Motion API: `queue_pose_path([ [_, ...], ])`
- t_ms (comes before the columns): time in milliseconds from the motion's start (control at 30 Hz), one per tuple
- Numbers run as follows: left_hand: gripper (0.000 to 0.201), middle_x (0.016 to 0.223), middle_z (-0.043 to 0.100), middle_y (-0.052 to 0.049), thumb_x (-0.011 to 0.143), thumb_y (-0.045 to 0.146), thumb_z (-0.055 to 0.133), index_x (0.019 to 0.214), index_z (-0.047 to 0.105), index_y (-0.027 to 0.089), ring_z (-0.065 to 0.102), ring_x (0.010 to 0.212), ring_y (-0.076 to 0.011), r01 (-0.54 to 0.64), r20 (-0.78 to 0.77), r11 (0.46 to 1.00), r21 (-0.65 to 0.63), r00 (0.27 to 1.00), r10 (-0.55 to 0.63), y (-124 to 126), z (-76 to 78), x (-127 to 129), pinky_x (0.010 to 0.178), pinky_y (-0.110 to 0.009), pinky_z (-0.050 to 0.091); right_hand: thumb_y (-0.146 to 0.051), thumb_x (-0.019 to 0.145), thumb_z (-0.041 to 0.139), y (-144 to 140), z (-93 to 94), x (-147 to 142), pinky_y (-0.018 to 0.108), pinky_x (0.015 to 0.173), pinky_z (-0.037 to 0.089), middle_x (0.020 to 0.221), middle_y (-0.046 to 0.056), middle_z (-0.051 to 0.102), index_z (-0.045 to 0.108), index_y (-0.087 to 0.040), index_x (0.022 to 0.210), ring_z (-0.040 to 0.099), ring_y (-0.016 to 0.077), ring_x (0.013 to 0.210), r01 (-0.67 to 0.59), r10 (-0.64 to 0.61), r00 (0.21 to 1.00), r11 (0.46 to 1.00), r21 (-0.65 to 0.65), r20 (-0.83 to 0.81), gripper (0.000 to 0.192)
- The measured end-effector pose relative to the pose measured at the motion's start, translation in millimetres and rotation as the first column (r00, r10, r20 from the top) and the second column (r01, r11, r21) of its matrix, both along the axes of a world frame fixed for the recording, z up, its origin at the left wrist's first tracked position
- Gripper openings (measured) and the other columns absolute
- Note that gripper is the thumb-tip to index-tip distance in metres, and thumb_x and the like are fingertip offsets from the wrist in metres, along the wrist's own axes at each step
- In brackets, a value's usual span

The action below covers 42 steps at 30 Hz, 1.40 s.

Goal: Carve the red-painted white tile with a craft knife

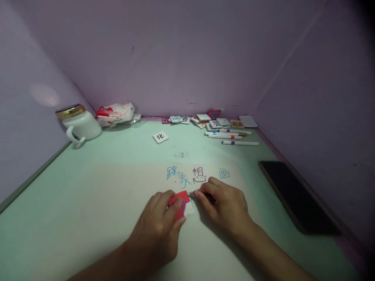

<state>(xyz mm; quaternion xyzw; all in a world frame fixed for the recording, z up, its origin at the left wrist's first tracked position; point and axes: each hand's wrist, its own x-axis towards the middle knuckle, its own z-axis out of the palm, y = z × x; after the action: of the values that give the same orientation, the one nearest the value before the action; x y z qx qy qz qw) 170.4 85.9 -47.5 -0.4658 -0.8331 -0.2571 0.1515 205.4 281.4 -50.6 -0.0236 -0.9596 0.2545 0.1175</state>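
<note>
A small red tile (182, 203) lies flat on the pale green counter (88, 203), near its front edge and just below a row of handwritten blue characters (187, 175). Its top is mostly red, with a streak of blue and a white patch showing at its right side. The left hand (159, 230) covers its left and lower part. A thin pen (202, 195) sits in the right hand (225, 207), mostly hidden by the fingers, its tip pointing left and touching the tile's upper right corner.

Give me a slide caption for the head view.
Left hand holds a red card on the board while right hand grips a pen.
</note>
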Motion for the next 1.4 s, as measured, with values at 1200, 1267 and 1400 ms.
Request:
queue_pose_path([
  [1200, 0.019, 0.095, 0.055, -0.017, 0.086, 0.009, 0.052, 0.104, 0.056, 0.007, 0.051, 0.079, -0.024, -0.024, -0.029, 1.0, 0.016, 0.999, 0.025, 4, -1.2, 3, 0.062, -0.042, 0.052, -0.041, 0.089, 0.048, -19, 0.7, 10, 0.025, 0.049, 0.026, 0.065, -0.002, 0.06, 0.061, -0.023, 0.065, 0.057, 0.0157, 0.055, 0.184, -0.185, 0.981, 0.983, 0.019, 0.059, 0.033],
  [1267, 0.019, 0.095, 0.055, -0.017, 0.086, 0.009, 0.051, 0.104, 0.056, 0.007, 0.051, 0.079, -0.0237, -0.032, -0.04, 0.999, 0.021, 0.999, 0.033, 5, -1.2, 3, 0.061, -0.042, 0.053, -0.042, 0.089, 0.048, -20, -0.2, 11, 0.025, 0.049, 0.025, 0.064, -0.002, 0.06, 0.061, -0.023, 0.065, 0.056, 0.0154, 0.053, 0.195, -0.195, 0.98, 0.981, 0.017, 0.044, 0.033],
  [1400, 0.017, 0.093, 0.056, -0.017, 0.086, 0.01, 0.052, 0.102, 0.056, 0.006, 0.051, 0.078, -0.0238, -0.065, -0.069, 0.998, 0.011, 0.995, 0.066, 7, -1.8, 5, 0.059, -0.042, 0.053, -0.042, 0.089, 0.049, -23, -2.0, 13, 0.025, 0.048, 0.024, 0.064, -0.003, 0.06, 0.061, -0.024, 0.065, 0.056, 0.0151, 0.051, 0.21, -0.21, 0.978, 0.978, 0.009, 0.01, 0.032],
])
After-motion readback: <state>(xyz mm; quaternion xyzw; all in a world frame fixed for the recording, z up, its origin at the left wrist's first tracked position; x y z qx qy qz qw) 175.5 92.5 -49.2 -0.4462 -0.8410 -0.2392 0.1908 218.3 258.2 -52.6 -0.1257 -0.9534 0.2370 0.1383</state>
